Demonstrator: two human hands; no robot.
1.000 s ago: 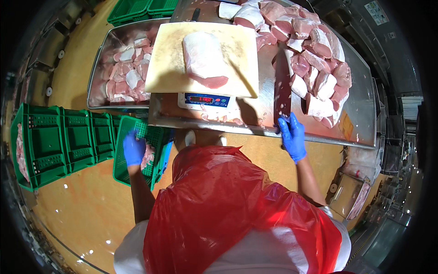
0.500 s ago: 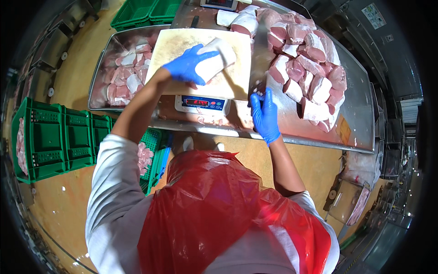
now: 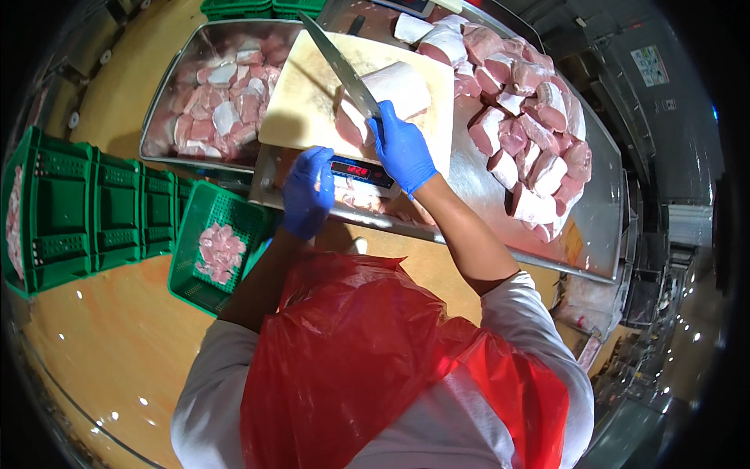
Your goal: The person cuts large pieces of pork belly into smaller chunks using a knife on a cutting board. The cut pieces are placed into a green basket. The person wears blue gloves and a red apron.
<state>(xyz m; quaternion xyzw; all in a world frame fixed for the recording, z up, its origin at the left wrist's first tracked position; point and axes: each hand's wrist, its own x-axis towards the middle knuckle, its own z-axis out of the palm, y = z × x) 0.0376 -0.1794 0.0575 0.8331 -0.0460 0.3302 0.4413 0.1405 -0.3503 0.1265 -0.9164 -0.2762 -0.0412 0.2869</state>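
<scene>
A long knife (image 3: 340, 66) is gripped in my right hand (image 3: 402, 148), its blade slanting up and left across the cutting board. Under and beside the blade lies a thick block of pale meat (image 3: 397, 87) with a white fat side, resting on the white cutting board (image 3: 289, 117). My left hand (image 3: 308, 194) is off the meat, at the near side of the board, left of the scale display (image 3: 361, 171). Its gloved fingers are curled together; a small pale bit shows by them, too small to name. Both hands wear blue gloves.
Many meat blocks (image 3: 539, 117) are heaped on the steel table (image 3: 500, 227) at right. A steel tub (image 3: 160, 109) of cut pieces stands left of the board. Below it, a green crate (image 3: 183, 258) holds small trimmings. More green crates (image 3: 66, 203) stand farther left.
My left hand has let go of the meat block and come down to the board's near edge. My right hand, empty before, now holds the knife over the board. The view has shifted.
</scene>
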